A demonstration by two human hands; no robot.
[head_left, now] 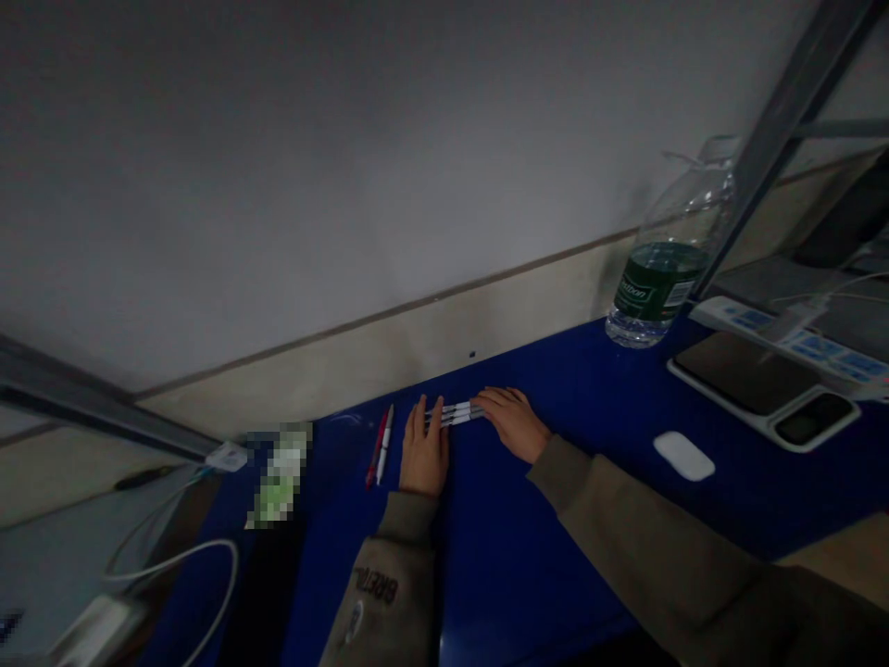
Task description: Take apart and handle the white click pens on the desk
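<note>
A bundle of thin white-and-grey pens (pixel 453 414) lies across the blue desktop (pixel 507 547), running between my two hands. My left hand (pixel 425 449) covers the bundle's left end with its fingers. My right hand (pixel 509 421) lies over the right end, fingers pointing left. Just left of my left hand lie a red pen (pixel 376 451) and a white pen (pixel 384 445), side by side and not touching my hand. Both my sleeves are olive-brown.
A part-filled water bottle (pixel 667 259) stands at the desk's far edge against the wall. A white mouse (pixel 684 456), a dark tablet-like device in a white frame (pixel 757 384) and a power strip (pixel 784 338) lie to the right. A pixelated patch (pixel 281 474) covers something left.
</note>
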